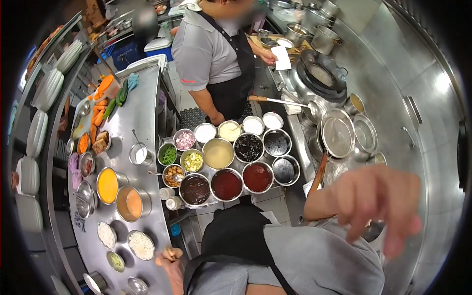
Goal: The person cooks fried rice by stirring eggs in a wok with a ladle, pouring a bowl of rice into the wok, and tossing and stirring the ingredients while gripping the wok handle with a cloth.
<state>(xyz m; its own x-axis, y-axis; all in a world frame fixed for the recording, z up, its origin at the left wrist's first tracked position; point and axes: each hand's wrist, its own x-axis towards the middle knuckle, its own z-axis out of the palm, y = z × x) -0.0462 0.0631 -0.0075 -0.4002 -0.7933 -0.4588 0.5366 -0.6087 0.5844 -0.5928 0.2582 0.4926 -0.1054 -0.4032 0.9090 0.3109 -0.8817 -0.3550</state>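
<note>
My right hand [381, 209] is raised close to the camera at the right, its fingers bent downward and apart, holding nothing. It covers part of the steel counter behind it. Down at the lower left, my left hand [169, 256] is beside the steel table's edge with fingers curled in, and nothing shows in it. Nearest to it is a bowl of chopped white food [141, 245]. In front of my apron stand several round steel pots of sauces and ingredients, among them a dark red sauce [226, 185], a pale liquid [218, 154] and chopped green herbs [167, 155].
A co-worker [211, 64] in a grey shirt and black apron stands beyond the pots, holding a white paper [282, 58]. To the right are a wok [322, 71] and a wire strainer [338, 132]. Orange liquid [107, 185] fills a pot on the left table [142, 93]; stacked plates [37, 135] line a shelf.
</note>
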